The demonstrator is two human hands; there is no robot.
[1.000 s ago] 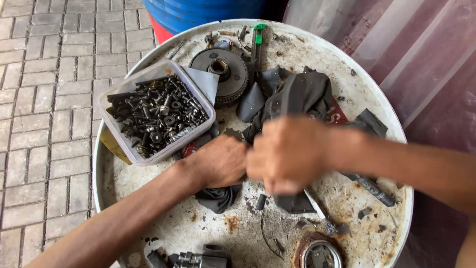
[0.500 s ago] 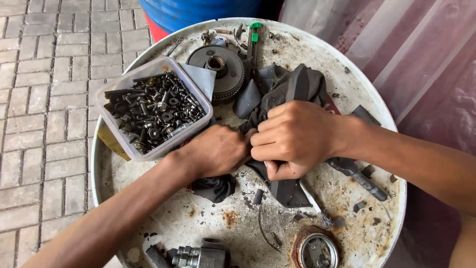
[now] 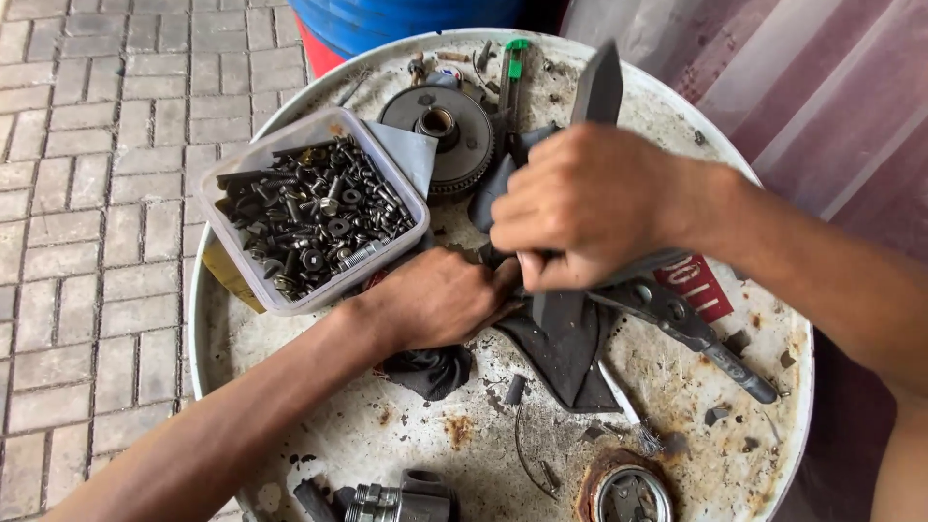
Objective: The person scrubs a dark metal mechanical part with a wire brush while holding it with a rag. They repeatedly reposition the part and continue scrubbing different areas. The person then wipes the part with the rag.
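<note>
from my head view, a clear plastic tub heaped with dark bolts and washers sits on the rusty drum top, with a red label with white marks lying flat on the far side of my hands from the tub. my right hand is clenched around a dark grey rubber strip that sticks upright above my fist, just right of the tub beside a black toothed gear. my left hand is closed, pressing black rubber scraps just below the tub.
</note>
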